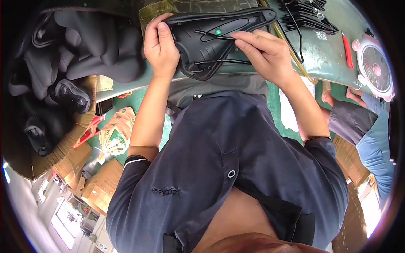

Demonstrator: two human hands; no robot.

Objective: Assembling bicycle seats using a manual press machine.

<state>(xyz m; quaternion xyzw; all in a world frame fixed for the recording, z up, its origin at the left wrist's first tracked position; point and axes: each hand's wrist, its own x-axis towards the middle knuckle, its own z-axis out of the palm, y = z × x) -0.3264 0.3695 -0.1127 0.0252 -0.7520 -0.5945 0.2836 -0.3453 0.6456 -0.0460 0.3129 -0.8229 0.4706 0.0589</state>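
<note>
A black bicycle saddle (pixel 185 36) lies underside up at the table's near edge, its wide end to the left and its narrow nose to the far right. My left hand (pixel 162 52) grips the wide end, thumb on top and fingers round the edge. Between thumb and fingertips, my right hand (pixel 270 52) pinches a black metal saddle rail (pixel 225 38). Its two rods reach left over the underside; the lower one runs to a spot near the wide end's rim. The bend of the rail is hidden by my right hand. A green dot (pixel 218 32) marks the underside.
Several black saddles (pixel 97 46) are heaped at the left, some in a cardboard box (pixel 80 135). Black metal rails (pixel 310 17) lie at the far right, near a red-handled tool (pixel 347 51) and a small fan (pixel 376 67). Another person's leg (pixel 350 120) shows at the right.
</note>
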